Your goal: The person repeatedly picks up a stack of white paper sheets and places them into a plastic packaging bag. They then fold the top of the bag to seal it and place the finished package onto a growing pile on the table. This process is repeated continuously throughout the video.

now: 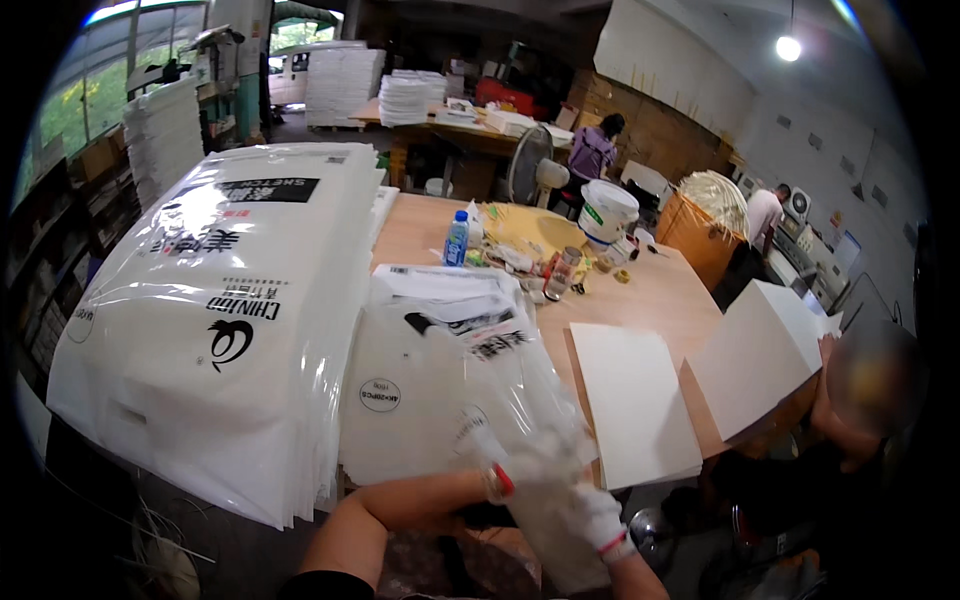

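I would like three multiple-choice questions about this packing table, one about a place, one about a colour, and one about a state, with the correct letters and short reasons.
1. Where is the tall stack of white printed bags?
A. at the person's left
B. at the far right
C. on the floor

2. What colour is the small bottle?
A. red
B. blue
C. black

3. What are the gloved hands doing?
A. resting flat
B. holding a clear plastic bag
C. lifting the bucket

Answers: 1 A, the stack fills the table's left side. 2 B, its body is blue. 3 B, the left hand and right hand grip the clear plastic bag.
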The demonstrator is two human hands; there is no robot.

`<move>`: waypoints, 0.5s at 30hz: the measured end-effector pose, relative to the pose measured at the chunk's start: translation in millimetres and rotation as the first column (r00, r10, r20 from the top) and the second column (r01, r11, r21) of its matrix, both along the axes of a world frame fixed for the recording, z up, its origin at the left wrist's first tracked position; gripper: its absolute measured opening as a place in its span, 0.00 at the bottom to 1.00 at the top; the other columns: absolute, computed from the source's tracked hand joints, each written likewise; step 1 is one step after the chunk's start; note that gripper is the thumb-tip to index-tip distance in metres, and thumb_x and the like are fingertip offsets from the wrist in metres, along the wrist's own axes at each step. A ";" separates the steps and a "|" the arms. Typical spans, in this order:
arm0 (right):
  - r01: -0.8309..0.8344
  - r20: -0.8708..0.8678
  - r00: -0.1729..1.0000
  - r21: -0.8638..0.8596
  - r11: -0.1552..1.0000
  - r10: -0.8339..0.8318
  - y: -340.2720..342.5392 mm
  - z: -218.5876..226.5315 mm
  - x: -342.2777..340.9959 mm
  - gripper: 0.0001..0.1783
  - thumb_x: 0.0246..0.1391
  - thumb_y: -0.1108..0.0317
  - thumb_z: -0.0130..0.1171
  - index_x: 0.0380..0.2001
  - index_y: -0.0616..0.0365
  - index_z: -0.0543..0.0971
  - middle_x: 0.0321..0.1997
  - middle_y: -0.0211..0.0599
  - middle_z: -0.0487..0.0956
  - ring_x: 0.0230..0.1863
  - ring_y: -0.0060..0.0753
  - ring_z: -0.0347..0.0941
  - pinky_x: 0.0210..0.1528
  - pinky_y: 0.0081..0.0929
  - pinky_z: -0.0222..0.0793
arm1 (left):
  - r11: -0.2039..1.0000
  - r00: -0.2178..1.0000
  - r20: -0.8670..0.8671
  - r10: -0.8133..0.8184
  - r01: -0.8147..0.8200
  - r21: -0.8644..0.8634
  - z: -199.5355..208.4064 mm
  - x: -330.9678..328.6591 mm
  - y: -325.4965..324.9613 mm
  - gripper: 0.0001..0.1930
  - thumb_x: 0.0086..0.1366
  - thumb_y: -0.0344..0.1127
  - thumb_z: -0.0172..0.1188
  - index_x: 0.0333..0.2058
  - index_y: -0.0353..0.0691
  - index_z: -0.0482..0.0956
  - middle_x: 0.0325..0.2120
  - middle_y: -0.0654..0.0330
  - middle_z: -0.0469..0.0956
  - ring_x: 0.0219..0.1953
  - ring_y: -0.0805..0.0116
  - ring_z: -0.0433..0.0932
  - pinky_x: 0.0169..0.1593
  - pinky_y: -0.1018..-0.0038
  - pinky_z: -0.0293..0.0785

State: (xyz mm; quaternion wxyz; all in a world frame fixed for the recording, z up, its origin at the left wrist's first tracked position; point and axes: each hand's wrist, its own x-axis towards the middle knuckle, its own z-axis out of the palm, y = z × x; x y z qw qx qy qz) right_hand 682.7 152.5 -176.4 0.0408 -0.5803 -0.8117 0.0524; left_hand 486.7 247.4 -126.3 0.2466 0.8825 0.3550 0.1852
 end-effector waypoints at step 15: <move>0.489 -0.388 0.776 -0.125 0.863 -0.496 38.8 -74.1 24.8 0.17 0.52 0.61 0.54 0.45 0.51 0.66 0.36 0.53 0.78 0.40 0.61 0.74 0.39 0.50 0.69 | 0.639 0.674 0.113 0.730 -0.731 0.238 -208.6 -159.3 -96.4 0.37 0.51 0.35 0.62 0.60 0.40 0.58 0.46 0.52 0.69 0.34 0.50 0.77 0.39 0.63 0.76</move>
